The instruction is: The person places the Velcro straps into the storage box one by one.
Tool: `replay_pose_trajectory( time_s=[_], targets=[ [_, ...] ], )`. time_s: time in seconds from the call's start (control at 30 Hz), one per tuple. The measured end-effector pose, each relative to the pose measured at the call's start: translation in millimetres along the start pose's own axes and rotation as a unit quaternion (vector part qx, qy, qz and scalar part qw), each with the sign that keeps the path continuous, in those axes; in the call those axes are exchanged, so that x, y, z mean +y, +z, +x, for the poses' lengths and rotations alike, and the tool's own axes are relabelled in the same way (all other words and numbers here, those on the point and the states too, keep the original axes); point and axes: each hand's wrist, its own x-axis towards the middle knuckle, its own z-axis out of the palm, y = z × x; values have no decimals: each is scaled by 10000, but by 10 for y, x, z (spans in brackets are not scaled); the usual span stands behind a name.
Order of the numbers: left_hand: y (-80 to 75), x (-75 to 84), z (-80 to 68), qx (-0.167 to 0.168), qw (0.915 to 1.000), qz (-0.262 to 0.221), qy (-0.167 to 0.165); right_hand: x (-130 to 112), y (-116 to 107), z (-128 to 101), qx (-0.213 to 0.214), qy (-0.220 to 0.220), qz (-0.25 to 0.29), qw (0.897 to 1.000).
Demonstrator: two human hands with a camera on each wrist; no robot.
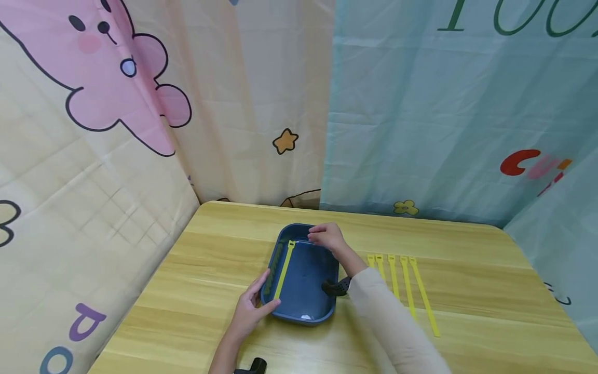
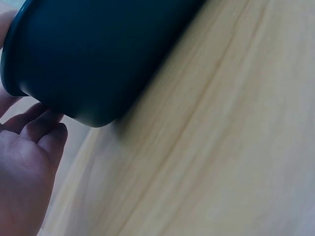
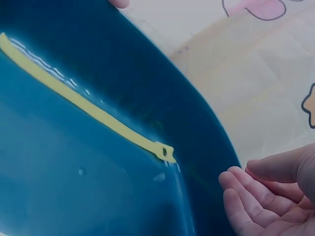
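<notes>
A dark blue rectangular tray [image 1: 308, 283] stands on the table, with one yellow cable strap [image 1: 286, 267] lying lengthwise along its left side. In the right wrist view the strap [image 3: 93, 112] shows a slotted head near the tray's far end. My left hand [image 1: 249, 306] grips the tray's near left corner, thumb over the rim and fingers along the outer wall. Fingers [image 2: 42, 123] touch that wall in the left wrist view. Over the far right corner hovers my right hand [image 1: 328, 237], fingers loosely bent, with nothing visible in it.
Several more yellow straps [image 1: 422, 296] lie side by side on the wooden table [image 1: 486, 301], right of the tray and partly hidden by my right sleeve [image 1: 394, 322]. Printed curtains [image 1: 252, 104] hang behind the table's far edge and along its sides.
</notes>
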Motion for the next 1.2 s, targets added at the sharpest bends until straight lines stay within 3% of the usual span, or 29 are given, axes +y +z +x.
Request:
replay_pose_trajectory(
  time_s=[0.4, 0.67, 0.87, 1.2],
  targets=[
    [12, 23, -17, 46, 10000, -53, 54, -62, -449, -166, 3, -504, -568, 9971],
    [-8, 11, -16, 24, 9999, -59, 112, 58, -739, -227, 411, -695, -774, 9937],
    [-21, -3, -16, 79, 9998, -65, 150, 173, -857, -231, 344, -693, -1068, 9913],
    [7, -6, 3, -14, 9998, -92, 147, 417, -1163, -286, 227, -705, -2280, 9708]
  ],
)
